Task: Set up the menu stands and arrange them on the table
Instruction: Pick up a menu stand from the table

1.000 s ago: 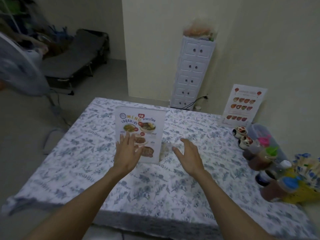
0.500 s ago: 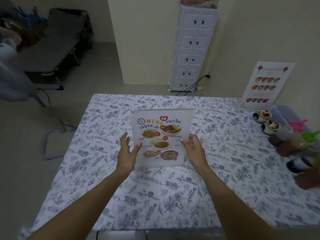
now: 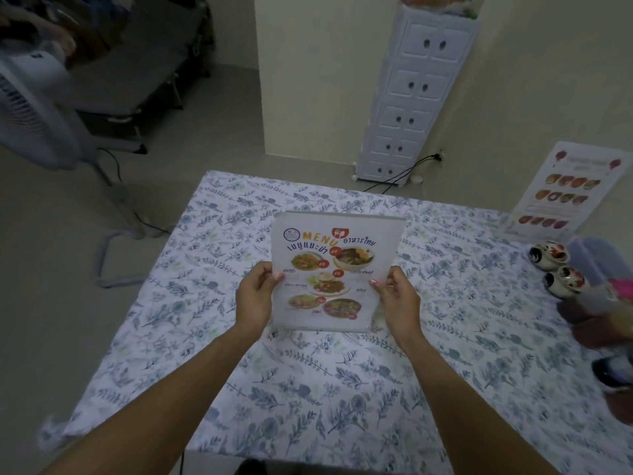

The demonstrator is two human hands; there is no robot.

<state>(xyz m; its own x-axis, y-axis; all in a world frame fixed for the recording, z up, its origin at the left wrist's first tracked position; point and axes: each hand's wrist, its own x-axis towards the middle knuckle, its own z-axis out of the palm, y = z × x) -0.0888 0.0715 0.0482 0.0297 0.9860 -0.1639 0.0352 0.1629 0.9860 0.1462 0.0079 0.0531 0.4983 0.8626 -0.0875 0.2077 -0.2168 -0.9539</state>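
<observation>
A clear menu stand (image 3: 330, 265) with a white food menu sheet faces me over the middle of the floral-cloth table (image 3: 239, 389). My left hand (image 3: 255, 298) grips its left edge and my right hand (image 3: 397, 298) grips its right edge, thumbs on the front. Whether its base touches the cloth I cannot tell. A second menu stand (image 3: 568, 186) with rows of dish pictures stands at the far right of the table, close to the wall.
Two small painted cups (image 3: 556, 265) and several sauce bottles (image 3: 613, 303) crowd the table's right edge. A white drawer tower (image 3: 418, 90) stands behind the table by the wall. A floor fan (image 3: 30, 108) and a folding cot (image 3: 137, 73) are to the left.
Both hands went from hovering in front of the standing menu to gripping its two side edges. The view has tilted down and the menu sits nearer to me.
</observation>
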